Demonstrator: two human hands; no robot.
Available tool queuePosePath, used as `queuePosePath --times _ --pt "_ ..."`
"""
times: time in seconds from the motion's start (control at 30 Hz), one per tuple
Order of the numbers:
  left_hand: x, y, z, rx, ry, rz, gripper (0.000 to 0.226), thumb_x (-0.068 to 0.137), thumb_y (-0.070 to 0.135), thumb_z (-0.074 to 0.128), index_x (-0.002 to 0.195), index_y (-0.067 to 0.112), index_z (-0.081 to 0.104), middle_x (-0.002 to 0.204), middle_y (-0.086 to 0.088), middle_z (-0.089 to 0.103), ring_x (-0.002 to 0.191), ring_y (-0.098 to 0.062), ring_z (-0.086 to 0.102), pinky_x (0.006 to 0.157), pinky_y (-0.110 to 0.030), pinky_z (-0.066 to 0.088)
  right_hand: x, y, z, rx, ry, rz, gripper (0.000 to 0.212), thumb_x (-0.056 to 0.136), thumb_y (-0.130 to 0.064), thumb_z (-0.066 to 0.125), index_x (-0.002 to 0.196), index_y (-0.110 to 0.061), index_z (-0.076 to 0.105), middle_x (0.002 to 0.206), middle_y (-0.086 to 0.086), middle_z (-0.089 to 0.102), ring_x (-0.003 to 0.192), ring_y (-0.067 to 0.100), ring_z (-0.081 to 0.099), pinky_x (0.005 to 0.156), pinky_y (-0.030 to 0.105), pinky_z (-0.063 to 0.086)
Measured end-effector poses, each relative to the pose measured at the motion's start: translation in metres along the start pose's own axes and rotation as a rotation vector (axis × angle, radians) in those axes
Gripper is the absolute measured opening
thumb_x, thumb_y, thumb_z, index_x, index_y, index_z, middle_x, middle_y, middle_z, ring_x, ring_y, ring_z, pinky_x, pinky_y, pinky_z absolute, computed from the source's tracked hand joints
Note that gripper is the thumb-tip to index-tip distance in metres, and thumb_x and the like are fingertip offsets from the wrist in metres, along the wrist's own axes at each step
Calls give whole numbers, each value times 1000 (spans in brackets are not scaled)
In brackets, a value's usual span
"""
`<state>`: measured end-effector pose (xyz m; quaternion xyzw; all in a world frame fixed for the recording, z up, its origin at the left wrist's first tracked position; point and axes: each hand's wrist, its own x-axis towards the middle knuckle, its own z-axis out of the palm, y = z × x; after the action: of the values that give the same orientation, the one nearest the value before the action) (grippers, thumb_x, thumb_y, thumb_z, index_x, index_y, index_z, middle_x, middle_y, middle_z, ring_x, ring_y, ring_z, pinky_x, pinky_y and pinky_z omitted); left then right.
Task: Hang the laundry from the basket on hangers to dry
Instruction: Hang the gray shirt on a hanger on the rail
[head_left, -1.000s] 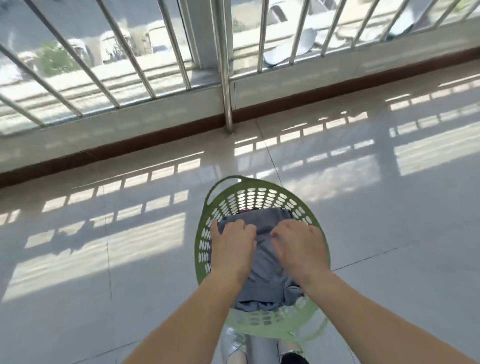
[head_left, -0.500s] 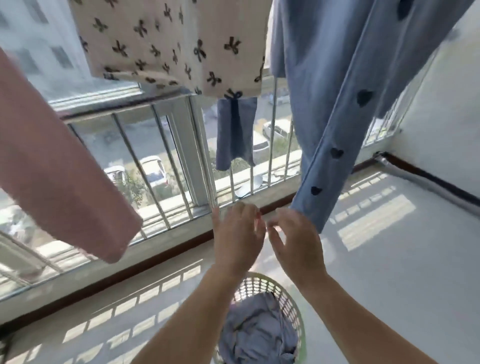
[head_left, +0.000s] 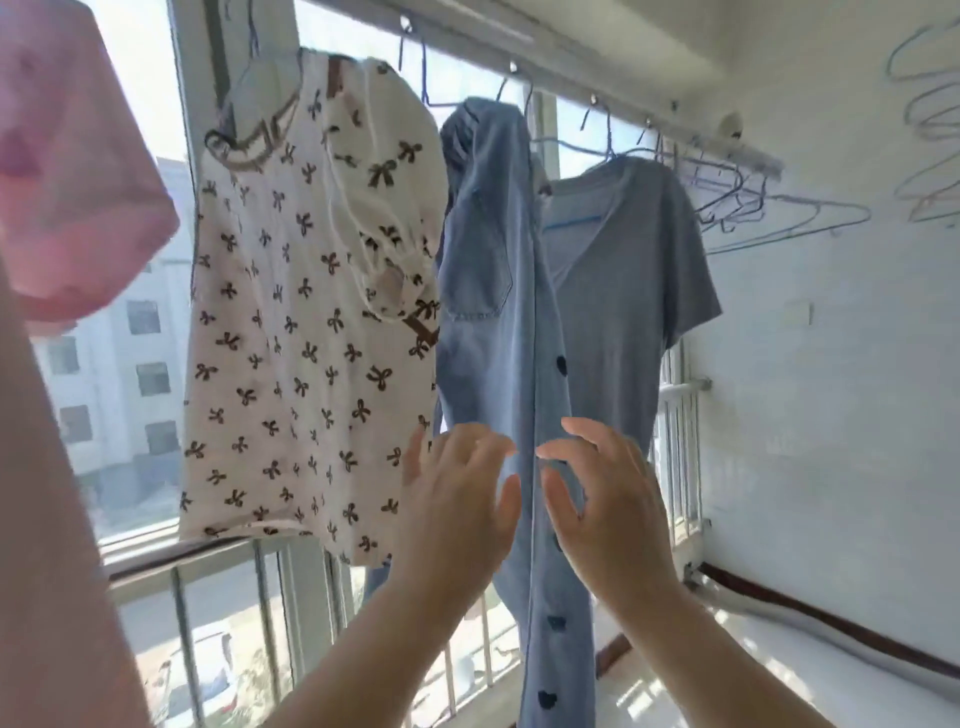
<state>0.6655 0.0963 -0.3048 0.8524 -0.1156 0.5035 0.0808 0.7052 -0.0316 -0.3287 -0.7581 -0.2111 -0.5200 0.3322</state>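
Note:
My left hand (head_left: 452, 499) and my right hand (head_left: 608, 499) are raised side by side, fingers spread and relaxed, holding nothing. Between them hangs a blue denim garment with dark heart buttons (head_left: 498, 322). Left of it hangs a white top with brown bows (head_left: 306, 332), and behind on the right a grey-blue T-shirt (head_left: 628, 291). All hang from hangers on a white rail (head_left: 571, 73). Several bare wire hangers (head_left: 769, 208) sit on the rail's right end. The basket is out of view.
A pink garment (head_left: 67, 171) hangs close at the left edge. Window bars (head_left: 260, 613) run below the clothes, with buildings and cars outside. A white wall (head_left: 852, 389) with more hangers (head_left: 930, 119) stands to the right.
My view has swung up from the green basket to the rail. My hands let go of the grey clothes in the basket, rose, and now hover open before the denim garment.

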Motion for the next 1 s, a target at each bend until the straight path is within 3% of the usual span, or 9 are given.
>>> queuePosePath --times 0.07,0.2,0.3,0.4,0.47,0.53,0.67,0.8,1.0 --pt "32 8 -6 -3 76 75 15 79 30 56 91 24 62 94 9 63 89 -12 64 97 -49 45 35 5 -9 -22 46 -27 23 82 -29 46 93 -25 66 113 -1 62 106 13 52 87 31 41" --pt "92 22 -11 75 105 166 31 65 22 79 92 23 62 94 6 64 90 -15 66 96 -52 41 99 16 -22 -148 124 -124 16 71 -17 62 85 -23 68 103 0 66 94 22 64 78 36 49" --pt "135 38 -20 175 5 226 32 81 26 65 112 23 58 118 5 57 115 -15 54 112 -44 20 143 29 -25 -280 103 -200 23 63 -10 79 80 -22 69 95 -1 68 89 22 66 74 37 51" --pt "173 43 -13 245 13 264 35 95 32 43 129 26 42 135 8 39 132 -11 33 117 -35 0 179 46 -30 -376 14 -229 20 73 -14 74 91 -22 69 103 -2 65 101 22 62 84 39 47" --pt "202 51 -1 269 42 285 34 95 31 42 129 25 41 135 5 39 132 -13 31 117 -33 1 209 65 -31 -431 -46 -232 23 89 -19 55 110 -23 62 120 -5 56 118 19 48 97 36 35" --pt "227 57 10 288 53 307 35 95 28 42 130 23 40 133 3 40 130 -16 33 117 -30 7 239 80 -31 -508 -72 -228 28 93 -19 44 119 -24 54 126 -5 50 121 18 41 98 34 30" --pt "280 67 45 288 79 251 38 94 15 43 131 22 41 130 2 41 127 -18 36 109 -28 24 297 107 -21 -610 -91 -265 38 91 -12 42 128 -20 46 134 2 43 125 23 38 99 37 32" --pt "330 75 73 328 39 115 47 91 8 43 136 22 37 135 0 36 131 -21 32 108 -31 27 347 135 1 -692 -84 -401 44 93 -14 37 137 -20 41 141 5 35 130 25 32 104 42 28" --pt "382 73 95 392 24 -50 52 87 4 46 135 21 34 132 -4 36 128 -22 34 102 -33 32 395 156 41 -949 -181 -501 49 97 -27 24 145 -20 29 157 5 -5 143 33 -3 113 56 1"
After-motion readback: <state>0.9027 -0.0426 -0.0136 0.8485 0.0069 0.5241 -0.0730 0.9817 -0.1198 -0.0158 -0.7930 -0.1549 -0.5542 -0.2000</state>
